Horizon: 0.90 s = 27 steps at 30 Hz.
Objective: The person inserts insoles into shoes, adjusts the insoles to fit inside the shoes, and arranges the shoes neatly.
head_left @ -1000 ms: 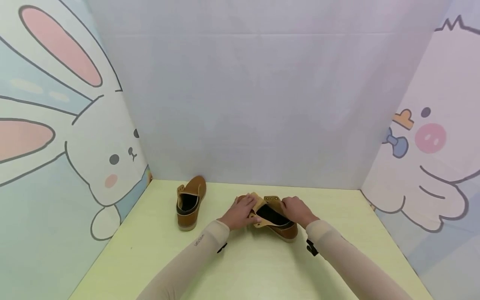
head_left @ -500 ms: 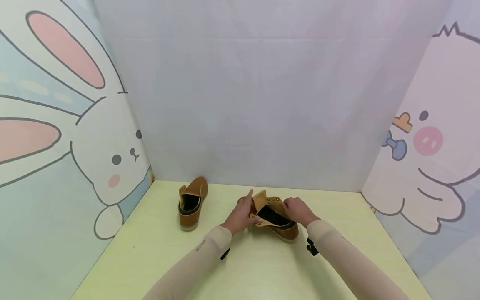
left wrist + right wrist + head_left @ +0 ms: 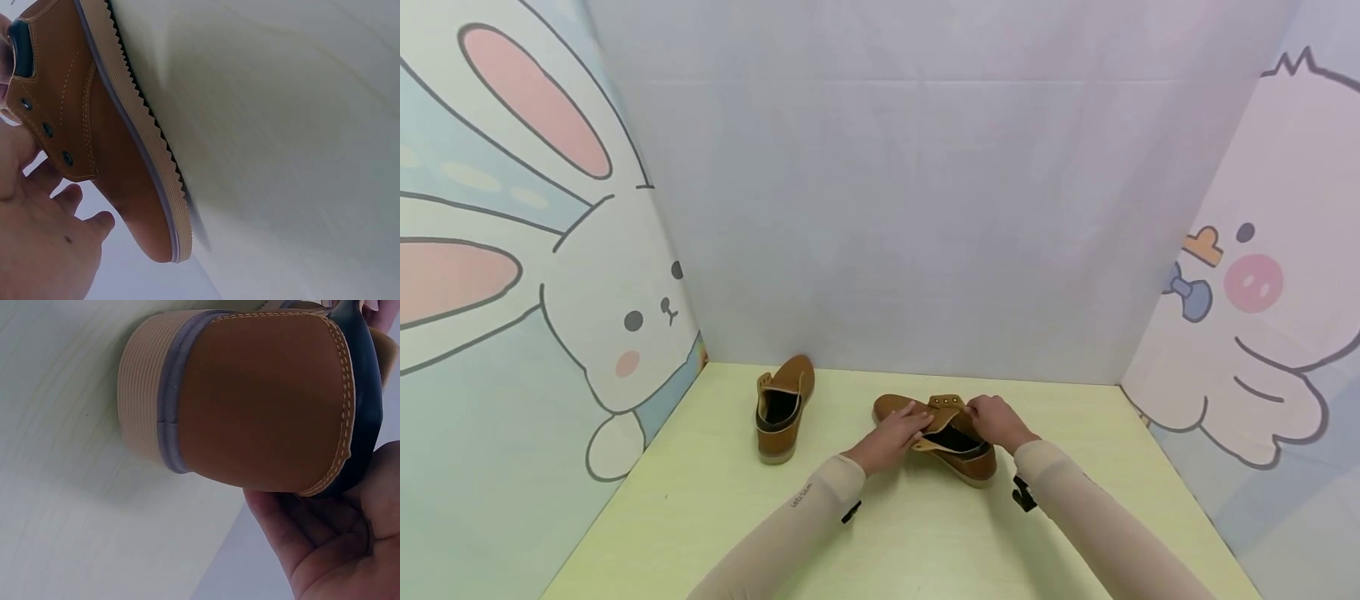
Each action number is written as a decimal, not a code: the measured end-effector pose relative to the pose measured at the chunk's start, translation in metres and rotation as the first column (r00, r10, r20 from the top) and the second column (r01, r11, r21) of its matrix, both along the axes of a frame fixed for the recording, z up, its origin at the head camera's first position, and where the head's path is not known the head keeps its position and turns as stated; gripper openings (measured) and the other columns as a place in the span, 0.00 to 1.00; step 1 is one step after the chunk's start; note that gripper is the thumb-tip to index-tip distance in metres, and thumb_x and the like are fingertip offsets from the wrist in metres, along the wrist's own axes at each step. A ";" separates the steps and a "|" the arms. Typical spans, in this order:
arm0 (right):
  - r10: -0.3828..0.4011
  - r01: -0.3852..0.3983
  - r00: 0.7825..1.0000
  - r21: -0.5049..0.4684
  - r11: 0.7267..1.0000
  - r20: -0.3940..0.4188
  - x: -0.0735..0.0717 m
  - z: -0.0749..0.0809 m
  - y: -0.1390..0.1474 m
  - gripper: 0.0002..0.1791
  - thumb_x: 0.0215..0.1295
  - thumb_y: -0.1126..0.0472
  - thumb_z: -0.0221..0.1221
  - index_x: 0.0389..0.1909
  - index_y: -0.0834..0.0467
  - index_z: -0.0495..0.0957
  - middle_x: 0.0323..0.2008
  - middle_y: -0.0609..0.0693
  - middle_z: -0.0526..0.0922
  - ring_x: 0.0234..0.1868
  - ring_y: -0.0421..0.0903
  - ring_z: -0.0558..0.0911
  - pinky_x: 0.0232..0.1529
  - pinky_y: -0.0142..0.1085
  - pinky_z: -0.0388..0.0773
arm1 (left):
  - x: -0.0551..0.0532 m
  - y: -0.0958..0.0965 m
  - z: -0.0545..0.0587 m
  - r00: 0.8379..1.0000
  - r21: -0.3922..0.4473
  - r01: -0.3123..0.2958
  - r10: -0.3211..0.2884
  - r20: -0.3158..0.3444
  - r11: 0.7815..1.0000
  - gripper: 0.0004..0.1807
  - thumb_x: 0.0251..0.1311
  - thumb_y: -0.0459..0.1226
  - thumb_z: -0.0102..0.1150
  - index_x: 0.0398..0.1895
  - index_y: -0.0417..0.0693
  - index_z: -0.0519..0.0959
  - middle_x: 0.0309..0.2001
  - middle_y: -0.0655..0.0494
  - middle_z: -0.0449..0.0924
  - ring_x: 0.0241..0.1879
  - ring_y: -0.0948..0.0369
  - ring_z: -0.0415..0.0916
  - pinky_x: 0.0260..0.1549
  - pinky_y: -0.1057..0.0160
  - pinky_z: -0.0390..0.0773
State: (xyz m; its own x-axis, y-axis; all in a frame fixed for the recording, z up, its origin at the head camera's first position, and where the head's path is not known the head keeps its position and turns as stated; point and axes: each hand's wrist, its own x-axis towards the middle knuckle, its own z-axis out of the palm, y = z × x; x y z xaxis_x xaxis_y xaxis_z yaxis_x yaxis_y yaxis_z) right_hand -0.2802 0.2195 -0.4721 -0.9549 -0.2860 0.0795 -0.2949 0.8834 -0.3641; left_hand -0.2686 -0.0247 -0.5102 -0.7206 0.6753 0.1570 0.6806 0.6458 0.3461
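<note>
A brown lace-up shoe without laces stands on the pale table, toe to the far left and heel toward the near right. My left hand lies over its front, extended fingers pressing the tan tongue down toward the opening. In the left wrist view, that hand sits by the flap with metal eyelets. My right hand grips the far side of the collar near the heel. The right wrist view shows the heel close up, with fingers bent behind it.
A matching brown shoe stands upright at the back left, toe toward the rear wall. White fabric walls enclose the table at the back and sides, with a rabbit printed on the left one.
The tongue stood raised half a second ago and now lies lower, folded back over the opening. My left hand has shifted onto it, uncovering the toe. The right hand keeps its grip.
</note>
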 end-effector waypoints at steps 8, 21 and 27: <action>-0.006 0.006 1.000 -0.020 1.000 0.001 0.001 0.000 -0.001 0.11 0.75 0.65 0.56 0.42 0.64 0.87 0.37 0.56 0.87 0.36 0.53 0.84 0.42 0.48 0.80 | 0.005 0.000 0.000 1.000 0.018 -0.031 0.031 -0.001 0.999 0.22 0.82 0.38 0.40 0.73 0.44 0.70 0.72 0.49 0.68 0.77 0.46 0.50 0.73 0.45 0.54; 0.044 -0.042 0.999 -0.065 0.997 0.022 0.000 0.000 0.009 0.11 0.75 0.65 0.57 0.43 0.64 0.87 0.38 0.54 0.86 0.35 0.48 0.81 0.41 0.48 0.79 | 0.045 0.008 0.025 0.837 0.283 -0.477 0.332 0.436 0.832 0.34 0.80 0.56 0.35 0.40 0.35 0.80 0.34 0.40 0.79 0.31 0.49 0.77 0.32 0.52 0.76; 0.042 -0.038 0.998 -0.076 0.996 0.046 0.002 0.001 0.005 0.12 0.76 0.63 0.56 0.44 0.64 0.87 0.34 0.51 0.85 0.30 0.44 0.77 0.36 0.43 0.77 | 0.051 0.010 0.022 0.814 0.361 -0.505 0.294 0.501 0.784 0.34 0.81 0.54 0.35 0.55 0.28 0.73 0.46 0.31 0.79 0.40 0.41 0.78 0.41 0.46 0.78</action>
